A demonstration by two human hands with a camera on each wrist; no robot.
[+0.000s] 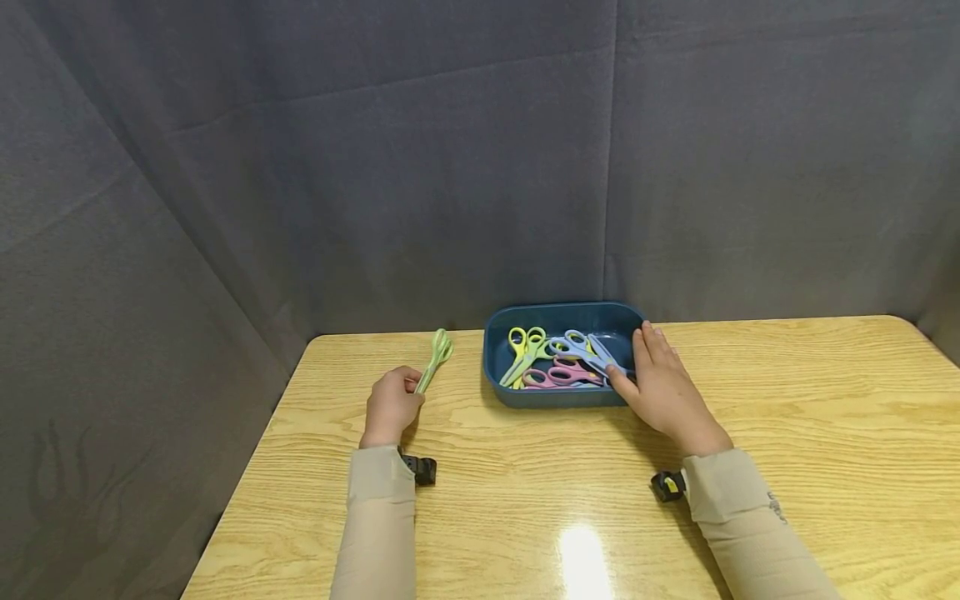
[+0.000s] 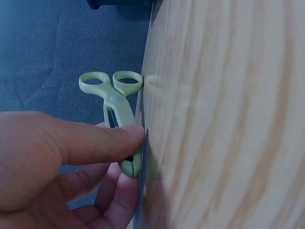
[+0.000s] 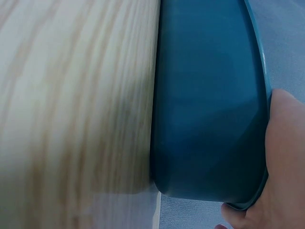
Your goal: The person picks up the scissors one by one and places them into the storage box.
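You are pinching the green scissors by the blades in your left hand, lying at nine o'clock of the blue tray, while your right hand is resting flat-fingered on its rim; lower them flat.
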